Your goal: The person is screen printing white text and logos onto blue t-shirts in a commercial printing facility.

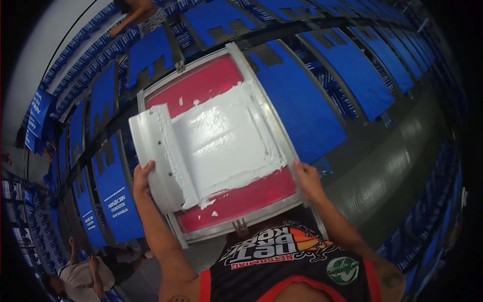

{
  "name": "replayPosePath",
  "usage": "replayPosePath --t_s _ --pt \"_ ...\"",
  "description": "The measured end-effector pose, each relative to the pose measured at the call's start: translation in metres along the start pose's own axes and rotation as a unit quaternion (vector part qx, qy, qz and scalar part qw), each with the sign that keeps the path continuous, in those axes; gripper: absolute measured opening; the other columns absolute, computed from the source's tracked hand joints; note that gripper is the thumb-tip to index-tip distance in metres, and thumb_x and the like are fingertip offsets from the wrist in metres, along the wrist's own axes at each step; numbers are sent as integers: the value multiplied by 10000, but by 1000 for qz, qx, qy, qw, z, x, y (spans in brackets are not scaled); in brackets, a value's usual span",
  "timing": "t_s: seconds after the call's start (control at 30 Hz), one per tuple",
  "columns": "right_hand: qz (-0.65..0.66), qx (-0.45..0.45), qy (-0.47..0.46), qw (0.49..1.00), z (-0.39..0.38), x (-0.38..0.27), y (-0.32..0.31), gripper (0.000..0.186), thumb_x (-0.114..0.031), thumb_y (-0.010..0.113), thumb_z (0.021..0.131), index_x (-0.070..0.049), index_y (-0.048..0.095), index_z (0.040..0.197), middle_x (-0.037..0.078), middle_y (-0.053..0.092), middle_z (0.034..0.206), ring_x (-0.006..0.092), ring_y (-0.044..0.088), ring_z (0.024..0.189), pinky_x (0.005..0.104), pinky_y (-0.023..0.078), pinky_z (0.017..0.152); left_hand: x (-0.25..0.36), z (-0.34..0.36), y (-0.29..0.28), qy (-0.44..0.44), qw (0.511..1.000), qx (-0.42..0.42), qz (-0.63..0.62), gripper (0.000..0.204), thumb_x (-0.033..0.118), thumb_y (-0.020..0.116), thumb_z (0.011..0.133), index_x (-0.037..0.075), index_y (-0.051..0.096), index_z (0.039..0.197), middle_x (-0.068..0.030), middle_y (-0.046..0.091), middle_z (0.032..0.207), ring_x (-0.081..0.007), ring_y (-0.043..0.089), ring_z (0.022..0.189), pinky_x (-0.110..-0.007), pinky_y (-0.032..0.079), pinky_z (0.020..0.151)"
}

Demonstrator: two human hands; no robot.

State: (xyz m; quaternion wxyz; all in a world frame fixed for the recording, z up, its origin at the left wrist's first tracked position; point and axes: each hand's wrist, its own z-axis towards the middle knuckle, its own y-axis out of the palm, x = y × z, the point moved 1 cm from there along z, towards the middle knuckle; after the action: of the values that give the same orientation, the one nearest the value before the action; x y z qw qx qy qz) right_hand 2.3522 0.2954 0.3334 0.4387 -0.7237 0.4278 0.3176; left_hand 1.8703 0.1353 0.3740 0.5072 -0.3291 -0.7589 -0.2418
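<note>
A screen-printing frame (267, 121) with metal rails is held tilted in front of my body. Thick white ink (221, 133) covers the middle of its mesh, and red-pink bands show above and below. Along the left side lies a wide metal squeegee (151, 146), its inner edge coated with ink. My left hand (143, 181) is closed on the squeegee's outer edge, thumb on top; whether it also grips the rail beneath is hidden. With fingers around the right rail, my right hand (309, 180) holds the frame. Small metal hinge clips (240, 226) sit on the near rail.
Flat blue cut pieces (297, 95) lie in rows on a long dark table beyond the frame. Another person's arm (133, 17) reaches in at the far left. A person in a light shirt (83, 277) is at the lower left. Rows of printed blue pieces fill the sides.
</note>
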Motion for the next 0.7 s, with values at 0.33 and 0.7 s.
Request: replayPosePath --t_s 0.33,0.7 --pt "-109 29 -31 993 130 7 -210 600 -532 562 881 45 681 999 194 689 835 265 669 808 365 487 735 -37 41 258 -57 995 -47 -62 427 180 701 817 -66 548 1131 -180 660 978 -275 676 828 -393 560 734" --pt "-64 -24 35 997 194 21 -223 596 -517 575 881 43 661 1067 193 689 919 243 659 849 347 485 775 -48 42 293 -65 995 1 -76 405 189 705 820 -49 560 1114 -170 669 965 -286 680 818 -408 568 736"
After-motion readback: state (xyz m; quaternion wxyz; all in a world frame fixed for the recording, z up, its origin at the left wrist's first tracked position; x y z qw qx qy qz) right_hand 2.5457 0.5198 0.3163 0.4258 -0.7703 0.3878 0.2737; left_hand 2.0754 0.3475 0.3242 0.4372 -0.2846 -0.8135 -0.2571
